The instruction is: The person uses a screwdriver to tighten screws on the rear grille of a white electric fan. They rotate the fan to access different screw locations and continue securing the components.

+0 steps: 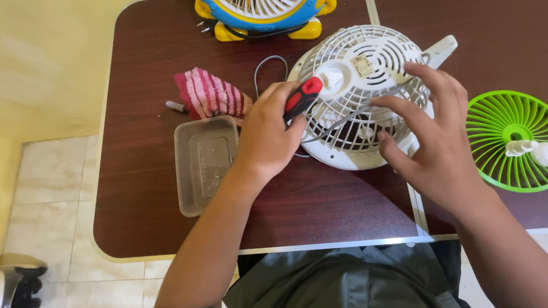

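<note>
Brown table (324, 207): left hand (267, 133) clenched around screwdriver (301, 98) over white fan (363, 93) near far edge; right hand (434, 130) open, fingers spread on fan grille.

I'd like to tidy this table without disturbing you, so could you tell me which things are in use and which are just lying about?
In use:
- white fan housing, steadied by the right hand
- red-handled screwdriver, gripped in the left hand
- clear plastic tray holding small screws

Lying about:
- striped cloth
- green fan grille
- blue and yellow fan
</note>
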